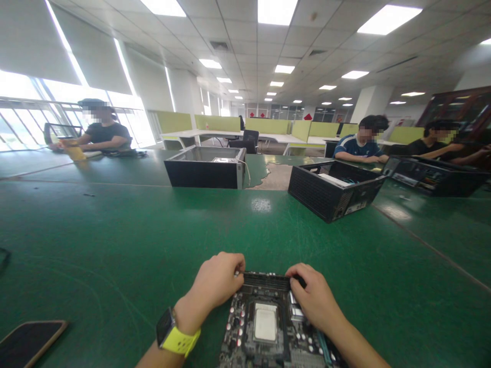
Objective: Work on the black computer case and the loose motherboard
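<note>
A computer motherboard (pixel 264 340) with a silver processor in its middle lies on the green table (pixel 115 240) right in front of me. My left hand (pixel 217 281), with a yellow-strapped watch on the wrist, has its fingers curled on the left end of the long memory slots at the board's far edge. My right hand (pixel 312 299) presses on the right end of the same slots. Whether a memory stick sits under my fingers is hidden.
A phone (pixel 28 341) lies at the near left. Three open computer cases stand further back: one at centre (pixel 205 167), one right of centre (pixel 335 189), one far right (pixel 433 176). Three other people sit at the far side of the tables.
</note>
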`<state>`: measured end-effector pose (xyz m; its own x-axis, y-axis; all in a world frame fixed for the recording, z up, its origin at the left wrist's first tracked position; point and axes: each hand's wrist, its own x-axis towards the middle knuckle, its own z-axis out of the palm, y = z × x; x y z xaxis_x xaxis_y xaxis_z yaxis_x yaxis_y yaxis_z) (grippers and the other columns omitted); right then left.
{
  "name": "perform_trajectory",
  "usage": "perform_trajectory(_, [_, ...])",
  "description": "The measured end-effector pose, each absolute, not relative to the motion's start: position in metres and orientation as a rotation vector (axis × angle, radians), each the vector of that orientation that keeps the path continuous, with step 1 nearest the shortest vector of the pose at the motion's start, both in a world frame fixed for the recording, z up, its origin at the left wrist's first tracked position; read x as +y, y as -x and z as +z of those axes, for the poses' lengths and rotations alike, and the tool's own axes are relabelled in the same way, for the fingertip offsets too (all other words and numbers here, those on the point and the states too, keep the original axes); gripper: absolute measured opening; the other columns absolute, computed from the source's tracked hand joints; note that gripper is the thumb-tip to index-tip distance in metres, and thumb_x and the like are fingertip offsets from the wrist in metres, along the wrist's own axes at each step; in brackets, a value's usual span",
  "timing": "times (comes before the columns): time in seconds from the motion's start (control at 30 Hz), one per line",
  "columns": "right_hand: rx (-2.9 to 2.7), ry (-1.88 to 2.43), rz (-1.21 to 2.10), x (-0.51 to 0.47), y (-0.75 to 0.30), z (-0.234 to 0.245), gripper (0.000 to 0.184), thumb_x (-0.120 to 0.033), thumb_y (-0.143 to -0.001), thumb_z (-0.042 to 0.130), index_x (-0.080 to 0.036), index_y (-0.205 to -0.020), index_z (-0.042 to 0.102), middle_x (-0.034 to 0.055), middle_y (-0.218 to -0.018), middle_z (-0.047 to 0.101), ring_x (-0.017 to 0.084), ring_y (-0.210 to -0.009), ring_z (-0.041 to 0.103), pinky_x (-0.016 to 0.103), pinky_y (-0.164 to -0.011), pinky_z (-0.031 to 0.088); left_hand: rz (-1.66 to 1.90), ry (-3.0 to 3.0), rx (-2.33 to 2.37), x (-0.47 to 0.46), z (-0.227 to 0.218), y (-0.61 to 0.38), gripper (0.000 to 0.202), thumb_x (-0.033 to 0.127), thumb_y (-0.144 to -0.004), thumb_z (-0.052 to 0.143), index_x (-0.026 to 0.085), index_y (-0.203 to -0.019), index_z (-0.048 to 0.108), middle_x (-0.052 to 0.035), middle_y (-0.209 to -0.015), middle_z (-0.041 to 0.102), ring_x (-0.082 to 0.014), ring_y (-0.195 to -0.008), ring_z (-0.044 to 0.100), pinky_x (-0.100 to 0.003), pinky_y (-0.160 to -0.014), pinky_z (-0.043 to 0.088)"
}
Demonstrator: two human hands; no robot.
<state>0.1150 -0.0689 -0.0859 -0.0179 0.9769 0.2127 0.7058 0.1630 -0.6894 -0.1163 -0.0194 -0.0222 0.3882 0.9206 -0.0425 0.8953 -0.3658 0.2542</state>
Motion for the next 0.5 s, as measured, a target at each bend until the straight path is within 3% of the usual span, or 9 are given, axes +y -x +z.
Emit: perform_trajectory(0.5, [-1.77,1.628,0.542,-0.0692,-0.1153,-0.0857,0.017,-0.019,-0.081,0.042,-0.021,-0.08,0.059,0.0017,-0.082,0.061,0.018,-0.083,0.055,0.029,-0.075,0.039,0.158,-2.418,1.614,-0.0199,-0.0215,0.1155,0.018,0.019,-0.069,0.048,0.026,-0.076,0.063,-0.0016,-0.083,0.067,-0.02,-0.08,0.06,-0.028,-0.063,0.037])
